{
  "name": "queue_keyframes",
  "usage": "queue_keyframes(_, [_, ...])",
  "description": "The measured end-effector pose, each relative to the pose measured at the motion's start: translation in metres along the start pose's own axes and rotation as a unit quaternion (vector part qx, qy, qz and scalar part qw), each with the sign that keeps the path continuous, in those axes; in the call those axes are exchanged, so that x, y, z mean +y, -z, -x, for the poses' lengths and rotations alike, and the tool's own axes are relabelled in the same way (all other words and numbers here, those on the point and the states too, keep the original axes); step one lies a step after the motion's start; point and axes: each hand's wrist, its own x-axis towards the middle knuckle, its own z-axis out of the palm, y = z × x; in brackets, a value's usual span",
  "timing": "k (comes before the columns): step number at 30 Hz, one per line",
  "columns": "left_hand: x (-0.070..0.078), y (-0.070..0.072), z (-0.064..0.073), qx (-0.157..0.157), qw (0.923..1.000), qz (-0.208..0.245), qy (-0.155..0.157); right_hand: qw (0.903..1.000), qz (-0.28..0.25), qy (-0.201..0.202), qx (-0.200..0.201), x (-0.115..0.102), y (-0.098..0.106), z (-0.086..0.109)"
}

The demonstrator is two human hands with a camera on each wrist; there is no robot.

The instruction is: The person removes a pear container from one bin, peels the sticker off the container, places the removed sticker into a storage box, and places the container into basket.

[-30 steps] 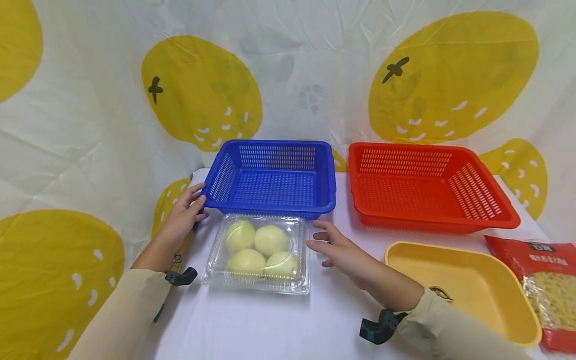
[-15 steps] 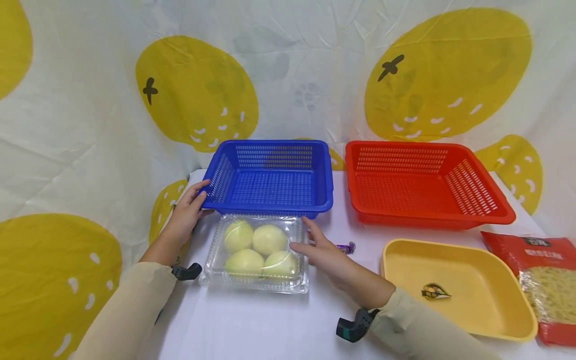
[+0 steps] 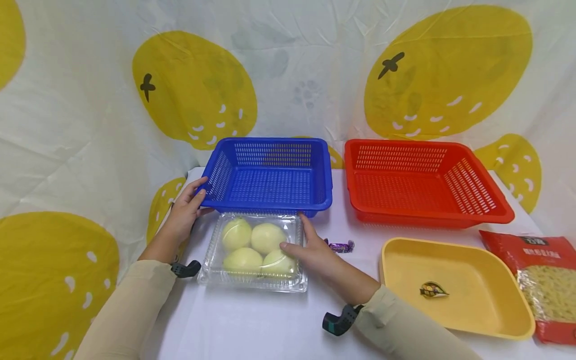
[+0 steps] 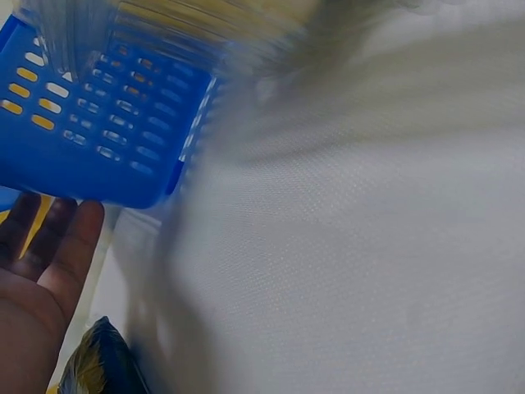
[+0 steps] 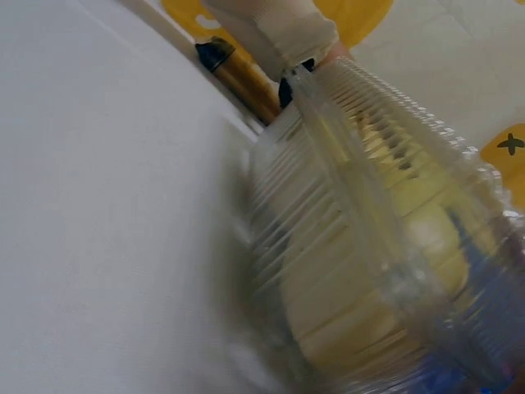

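My left hand (image 3: 183, 214) is at the left front corner of the blue basket (image 3: 265, 205), fingers against its rim. In the left wrist view, straight fingers (image 4: 72, 258) lie along the basket's outside edge. Directly in front of the basket sits a clear lidded plastic box (image 3: 252, 283) holding several pale green round fruits (image 3: 268, 237). My right hand (image 3: 317, 255) is at the box's right side, thumb over the lid and index finger extended toward the far right corner. Its other fingers are hidden. The box fills the right wrist view, but the right hand itself does not show there.
To the right of the blue basket stands a red basket (image 3: 427, 218). Nearer lies a yellow tray (image 3: 481, 300) with a small wrapped item (image 3: 433, 290) in it. A red pasta bag (image 3: 551, 285) lies at the far right, and a purple-wrapped candy (image 3: 341, 246) behind my right hand.
My right hand has moved left from beside the box to over its right edge, uncovering the purple candy and the wrapped item in the tray. The left hand stays at the blue basket.
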Motion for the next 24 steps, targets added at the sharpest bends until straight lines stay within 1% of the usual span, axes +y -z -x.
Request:
queue_keyframes(2, [0.002, 0.000, 0.000, -0.004, 0.9999, -0.009, 0.004, 0.9999, -0.005, -0.007, -0.006, -0.001, 0.001, 0.000])
queue_keyframes(7, [0.005, 0.001, 0.001, -0.014, 0.9996, -0.020, 0.011, 0.9987, -0.037, -0.018, -0.030, -0.006, 0.004, 0.003])
queue_keyframes(11, [0.007, 0.001, 0.003, -0.020, 0.9990, -0.037, 0.012, 0.9963, -0.071, -0.030, -0.037, -0.012, 0.003, 0.007])
queue_keyframes(14, [0.008, 0.001, 0.004, -0.023, 0.9987, -0.044, 0.013, 0.9928, -0.100, -0.056, -0.036, -0.017, 0.001, 0.012])
queue_keyframes(18, [0.008, 0.002, 0.004, -0.027, 0.9989, -0.038, 0.007, 0.9883, -0.123, -0.086, -0.029, -0.024, 0.000, 0.017])
queue_keyframes(22, [0.008, 0.003, 0.003, -0.031, 0.9987, -0.041, 0.003, 0.9871, -0.133, -0.087, -0.022, -0.026, 0.002, 0.018])
queue_keyframes(24, [0.008, 0.003, 0.002, -0.032, 0.9984, -0.047, 0.008, 0.9866, -0.139, -0.084, -0.016, -0.024, 0.002, 0.018])
